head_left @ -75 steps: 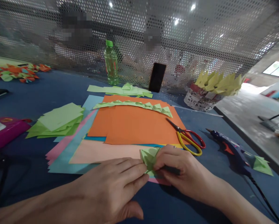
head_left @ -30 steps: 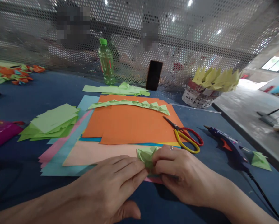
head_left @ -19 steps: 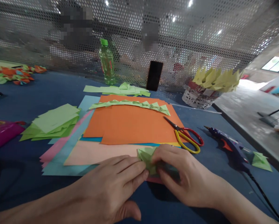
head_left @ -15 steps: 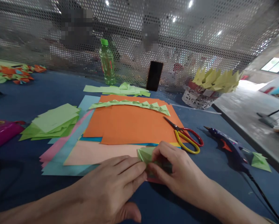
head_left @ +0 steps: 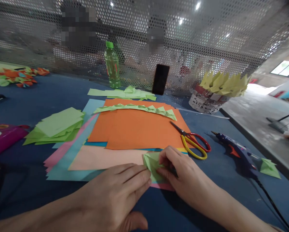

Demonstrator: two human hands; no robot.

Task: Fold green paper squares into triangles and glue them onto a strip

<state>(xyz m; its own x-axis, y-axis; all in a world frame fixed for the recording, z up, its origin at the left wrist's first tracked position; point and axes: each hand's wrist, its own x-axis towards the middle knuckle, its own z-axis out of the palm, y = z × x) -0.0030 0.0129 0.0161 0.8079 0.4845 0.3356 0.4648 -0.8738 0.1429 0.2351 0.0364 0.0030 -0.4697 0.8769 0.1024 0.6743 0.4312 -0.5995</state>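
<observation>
A small folded piece of light green paper (head_left: 152, 163) lies on the near edge of a stack of coloured sheets (head_left: 134, 129). My left hand (head_left: 115, 193) presses its left side with the fingers held together and flat. My right hand (head_left: 180, 170) pinches the paper's right side with thumb and fingertips. Both hands rest on the blue table (head_left: 50, 93). A chain of joined green folded triangles (head_left: 139, 109) lies across the top of the orange sheet.
Red and yellow scissors (head_left: 192, 143) lie right of the stack, a blue glue gun (head_left: 233, 149) with its cord beyond them. A pile of green squares (head_left: 57, 124) sits left. A green bottle (head_left: 112, 66), a black phone (head_left: 160, 79) and a basket of yellow folded pieces (head_left: 216, 91) stand by the mesh screen.
My right hand has shifted its fingers along the green paper from covering its right part to pinching its edge. My left hand has stayed pressed on the paper.
</observation>
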